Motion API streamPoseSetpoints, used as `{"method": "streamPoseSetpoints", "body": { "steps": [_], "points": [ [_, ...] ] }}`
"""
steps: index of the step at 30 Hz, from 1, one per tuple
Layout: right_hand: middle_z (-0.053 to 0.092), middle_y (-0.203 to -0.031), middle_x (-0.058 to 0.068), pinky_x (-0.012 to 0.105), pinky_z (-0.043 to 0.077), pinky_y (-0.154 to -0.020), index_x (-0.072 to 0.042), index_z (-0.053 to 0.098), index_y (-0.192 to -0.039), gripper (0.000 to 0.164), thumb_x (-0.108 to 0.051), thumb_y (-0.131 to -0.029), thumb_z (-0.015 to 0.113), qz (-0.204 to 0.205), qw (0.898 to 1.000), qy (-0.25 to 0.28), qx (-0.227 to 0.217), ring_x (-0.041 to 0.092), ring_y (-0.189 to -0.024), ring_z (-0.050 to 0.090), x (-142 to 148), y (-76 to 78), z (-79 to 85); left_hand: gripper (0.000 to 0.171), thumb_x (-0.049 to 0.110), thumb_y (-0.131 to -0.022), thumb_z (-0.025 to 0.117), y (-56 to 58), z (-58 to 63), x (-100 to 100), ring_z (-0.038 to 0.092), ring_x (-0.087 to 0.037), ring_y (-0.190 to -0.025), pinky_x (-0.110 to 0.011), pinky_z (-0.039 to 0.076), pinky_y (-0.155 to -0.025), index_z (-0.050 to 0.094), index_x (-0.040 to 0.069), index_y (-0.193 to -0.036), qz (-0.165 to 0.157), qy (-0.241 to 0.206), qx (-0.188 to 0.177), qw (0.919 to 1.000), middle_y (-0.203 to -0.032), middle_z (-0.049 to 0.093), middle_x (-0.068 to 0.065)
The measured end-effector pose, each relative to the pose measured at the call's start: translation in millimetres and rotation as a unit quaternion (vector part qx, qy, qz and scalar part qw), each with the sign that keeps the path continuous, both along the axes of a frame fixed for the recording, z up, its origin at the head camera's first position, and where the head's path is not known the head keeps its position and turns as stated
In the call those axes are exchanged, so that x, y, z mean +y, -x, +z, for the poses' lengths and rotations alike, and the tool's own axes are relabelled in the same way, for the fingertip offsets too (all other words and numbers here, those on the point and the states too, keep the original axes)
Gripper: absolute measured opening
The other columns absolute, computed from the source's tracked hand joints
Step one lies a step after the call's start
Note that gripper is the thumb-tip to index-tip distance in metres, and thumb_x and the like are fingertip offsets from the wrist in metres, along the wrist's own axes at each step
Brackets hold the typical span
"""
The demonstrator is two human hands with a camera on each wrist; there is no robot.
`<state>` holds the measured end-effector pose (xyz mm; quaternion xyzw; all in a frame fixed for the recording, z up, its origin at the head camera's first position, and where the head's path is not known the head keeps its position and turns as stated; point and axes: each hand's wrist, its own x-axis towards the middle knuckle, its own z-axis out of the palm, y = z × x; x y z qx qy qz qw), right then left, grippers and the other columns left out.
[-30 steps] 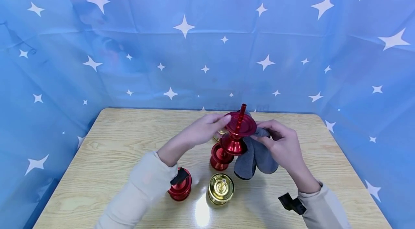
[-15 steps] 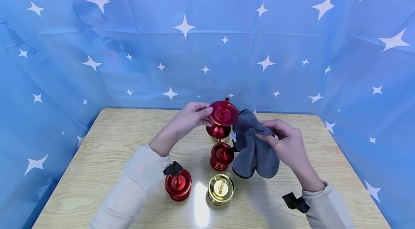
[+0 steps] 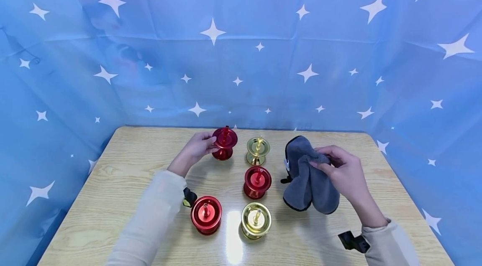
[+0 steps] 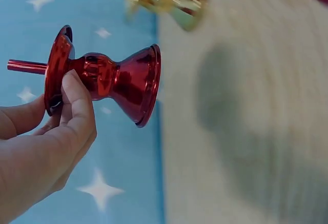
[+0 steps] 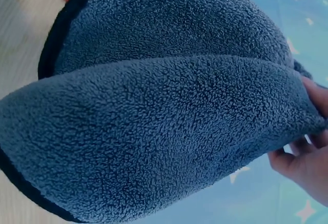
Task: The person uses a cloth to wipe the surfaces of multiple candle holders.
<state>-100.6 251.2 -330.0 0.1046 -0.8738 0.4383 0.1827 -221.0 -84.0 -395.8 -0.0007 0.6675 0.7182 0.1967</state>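
My left hand [image 3: 199, 145] pinches the dish rim of a shiny red candle holder [image 3: 225, 137] near the table's back edge. In the left wrist view the holder [image 4: 102, 78] is upright relative to the table, its thin stem on top and flared foot below; its shadow lies apart from it, so it appears raised. My right hand [image 3: 344, 170] grips a bunched grey cloth [image 3: 301, 174] with dark edging, which hangs above the right of the table. Folds of that cloth [image 5: 154, 126] fill the right wrist view and partly hide the fingers.
A gold candle holder [image 3: 257, 151] stands right of the held one. Nearer are a red holder [image 3: 257, 182], another gold one [image 3: 256, 221] and, front left, another red one [image 3: 206, 215]. A blue star-printed curtain [image 3: 241, 61] rises behind the wooden table [image 3: 143, 157].
My left hand has carried the red candle holder leftward, away from the cloth, uncovering the back gold holder. My right hand has drawn the grey cloth a little to the right.
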Motion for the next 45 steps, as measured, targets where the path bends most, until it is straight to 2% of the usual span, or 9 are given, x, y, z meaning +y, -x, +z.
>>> {"method": "streamPoseSetpoints", "body": {
  "steps": [5, 10, 21, 30, 33, 36, 40, 42, 45],
  "points": [
    [0.066, -0.091, 0.006, 0.016, 0.049, -0.059, 0.002, 0.066, -0.094, 0.022, 0.01, -0.074, 0.069, 0.012, 1.0, 0.004, -0.008, -0.001, -0.077, 0.059, 1.9, 0.9, -6.9, 0.022, 0.001, -0.098, 0.034, 5.3, -26.1, -9.8, 0.054, -0.012, -0.072, -0.029, 0.049, -0.083, 0.043, -0.013, -0.113, 0.017, -0.005, -0.041, 0.999, -0.084, 0.05, -0.007],
    [0.066, -0.091, 0.011, 0.016, 0.049, -0.057, -0.001, 0.067, -0.093, 0.021, 0.008, -0.074, 0.07, 0.014, 1.0, 0.0, -0.014, -0.001, -0.076, 0.059, 2.7, 1.9, -11.8, 0.029, 0.003, -0.099, 0.032, 4.9, -39.0, -15.9, 0.056, -0.014, -0.077, -0.03, 0.048, -0.084, 0.04, -0.013, -0.122, 0.019, 0.011, -0.065, 0.9976, -0.089, 0.052, -0.01],
    [0.067, -0.087, 0.009, 0.018, 0.047, -0.054, -0.006, 0.068, -0.092, 0.019, 0.002, -0.075, 0.072, 0.007, 0.999, -0.015, -0.028, 0.003, -0.071, 0.059, 4.9, 2.1, -16.9, 0.031, 0.002, -0.099, 0.027, 6.4, -48.2, -16.4, 0.051, -0.037, -0.107, -0.043, 0.039, -0.096, 0.038, -0.012, -0.125, 0.016, 0.0, -0.077, 0.9969, -0.106, 0.052, -0.02],
    [0.066, -0.087, 0.011, 0.019, 0.048, -0.053, -0.004, 0.067, -0.095, 0.02, 0.003, -0.076, 0.07, 0.0, 0.998, -0.037, -0.04, 0.001, -0.07, 0.058, 16.1, 4.8, -14.0, 0.039, 0.0, -0.099, 0.025, 5.1, -46.2, -17.3, 0.043, -0.041, -0.116, -0.046, 0.034, -0.099, 0.027, -0.011, -0.136, 0.002, -0.013, -0.062, 0.998, -0.125, 0.041, -0.029],
    [0.065, -0.086, 0.012, 0.018, 0.045, -0.051, -0.004, 0.067, -0.093, 0.02, 0.004, -0.076, 0.07, -0.016, 0.997, -0.075, -0.021, 0.001, -0.068, 0.056, 26.1, 9.0, -8.9, 0.039, 0.001, -0.099, 0.024, 4.9, -46.6, -18.6, 0.041, -0.041, -0.117, -0.046, 0.034, -0.1, 0.026, -0.011, -0.137, -0.004, -0.018, -0.06, 0.998, -0.127, 0.04, -0.029],
    [0.065, -0.084, 0.014, 0.021, 0.044, -0.052, -0.002, 0.067, -0.091, 0.021, 0.009, -0.073, 0.07, -0.038, 0.991, -0.127, 0.023, 0.012, -0.069, 0.059, 35.6, 15.3, -7.8, 0.04, 0.001, -0.099, 0.023, 4.3, -46.9, -20.1, 0.041, -0.041, -0.118, -0.046, 0.034, -0.1, 0.024, -0.01, -0.138, -0.006, -0.022, -0.061, 0.9979, -0.129, 0.039, -0.028],
    [0.064, -0.081, 0.02, 0.04, 0.049, -0.06, 0.001, 0.066, -0.087, 0.023, 0.014, -0.068, 0.07, -0.055, 0.982, -0.171, 0.06, 0.035, -0.073, 0.061, 41.1, 25.1, -25.5, 0.041, 0.002, -0.1, 0.024, 3.6, -47.2, -21.4, 0.04, -0.04, -0.119, -0.045, 0.035, -0.099, 0.023, -0.01, -0.139, -0.005, -0.026, -0.063, 0.9977, -0.131, 0.037, -0.028],
    [0.063, -0.08, 0.021, 0.05, 0.047, -0.063, 0.001, 0.065, -0.086, 0.023, 0.015, -0.068, 0.068, -0.051, 0.981, -0.181, 0.049, 0.039, -0.074, 0.06, 39.5, 28.1, -42.1, 0.041, 0.002, -0.1, 0.024, 3.4, -47.7, -21.9, 0.04, -0.04, -0.119, -0.045, 0.035, -0.099, 0.023, -0.009, -0.139, -0.007, -0.025, -0.061, 0.9978, -0.131, 0.037, -0.028],
    [0.062, -0.081, 0.021, 0.053, 0.046, -0.067, 0.002, 0.065, -0.087, 0.024, 0.015, -0.067, 0.067, -0.037, 0.98, -0.194, 0.011, 0.04, -0.077, 0.058, 31.7, 29.3, -69.9, 0.041, 0.002, -0.1, 0.024, 3.3, -48.2, -22.2, 0.04, -0.04, -0.119, -0.046, 0.035, -0.099, 0.023, -0.01, -0.139, -0.011, -0.026, -0.056, 0.998, -0.131, 0.037, -0.028]
  ]
}}
